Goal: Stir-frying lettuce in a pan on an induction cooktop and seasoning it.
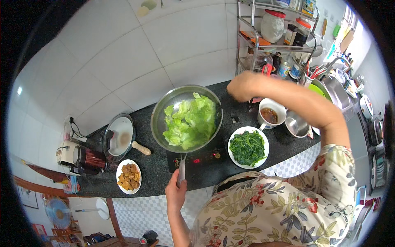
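My left hand (176, 193) grips the metal handle (182, 169) of a frying pan (156, 136). Torn green lettuce leaves (191, 120) lie in the pan, which is over an induction cooktop (200, 163) with lit red digits. Blurred and with curled fingers, my right hand (242, 86) is above the counter, to the right of the pan's far rim. I cannot tell whether it holds anything. A dark object at the pan's right rim is too unclear to name. Nearest my right hand is a white mug (262, 119) of brown liquid.
A plate of cooked greens (248, 148) and a steel pot (297, 123) stand right. On the left are a plate of browned pieces (129, 177), a lidded pot (120, 136) and a kettle (91, 159). A metal rack (256, 31) holds jars and bottles by the wall.
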### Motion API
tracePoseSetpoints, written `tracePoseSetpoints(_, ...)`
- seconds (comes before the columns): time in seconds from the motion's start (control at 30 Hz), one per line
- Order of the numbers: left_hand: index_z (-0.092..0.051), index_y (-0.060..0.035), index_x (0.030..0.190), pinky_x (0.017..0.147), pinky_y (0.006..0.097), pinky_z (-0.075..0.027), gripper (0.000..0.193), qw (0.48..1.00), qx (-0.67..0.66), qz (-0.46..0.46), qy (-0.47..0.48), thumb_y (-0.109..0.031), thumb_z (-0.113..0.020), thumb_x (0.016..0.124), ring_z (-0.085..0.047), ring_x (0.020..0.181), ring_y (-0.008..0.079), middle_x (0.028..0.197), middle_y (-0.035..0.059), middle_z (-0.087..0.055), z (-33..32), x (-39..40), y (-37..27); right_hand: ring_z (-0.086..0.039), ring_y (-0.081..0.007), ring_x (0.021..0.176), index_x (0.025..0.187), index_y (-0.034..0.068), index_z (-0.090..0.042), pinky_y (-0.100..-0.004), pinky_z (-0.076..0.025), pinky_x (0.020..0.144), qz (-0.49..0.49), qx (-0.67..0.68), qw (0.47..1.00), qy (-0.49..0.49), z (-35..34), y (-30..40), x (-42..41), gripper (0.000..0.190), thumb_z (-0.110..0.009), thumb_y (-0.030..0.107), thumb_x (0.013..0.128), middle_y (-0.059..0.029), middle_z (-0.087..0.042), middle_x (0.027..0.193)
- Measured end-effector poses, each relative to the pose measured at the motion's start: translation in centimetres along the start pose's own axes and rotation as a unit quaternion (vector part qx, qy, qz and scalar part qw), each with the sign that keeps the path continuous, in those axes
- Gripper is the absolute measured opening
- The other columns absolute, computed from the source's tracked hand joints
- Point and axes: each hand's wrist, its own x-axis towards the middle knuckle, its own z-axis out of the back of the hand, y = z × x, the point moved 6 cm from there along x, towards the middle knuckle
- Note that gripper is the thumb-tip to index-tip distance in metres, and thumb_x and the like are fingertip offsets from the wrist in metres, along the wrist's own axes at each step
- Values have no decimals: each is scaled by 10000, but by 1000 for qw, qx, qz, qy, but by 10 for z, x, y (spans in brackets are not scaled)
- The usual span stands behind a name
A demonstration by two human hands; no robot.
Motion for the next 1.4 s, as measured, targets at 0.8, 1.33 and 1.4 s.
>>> tracePoseSetpoints(0.8,-530,-12,1331,801,329,-513,488,1000,0,-10,5,-77,-640,861,-667,912,247,1187,201,-645,5,-1,8,-685,-318,931,893,92,-721,-442,-541,769,145,-77,956,-242,51,26,22,147,-614,129,800,-121,-713,931)
tracePoseSetpoints(1.33,-514,-26,1342,897,376,-488,485,999,14,-20,26,-84,-622,873,-636,1080,342,1227,231,-619,0,-7,-4,-704,-248,875,860,110,-746,-395,-532,716,163,-81,963,-199,29,117,38,123,-683,133,757,-92,-729,901)
tracePoseSetpoints(1.4,-514,-27,1343,902,377,-486,485,999,6,-22,25,-87,-621,874,-636,1079,346,1224,234,-619,2,-7,-5,-704,-252,882,857,107,-746,-393,-537,717,145,-71,964,-211,47,108,38,122,-682,130,756,-96,-728,907)
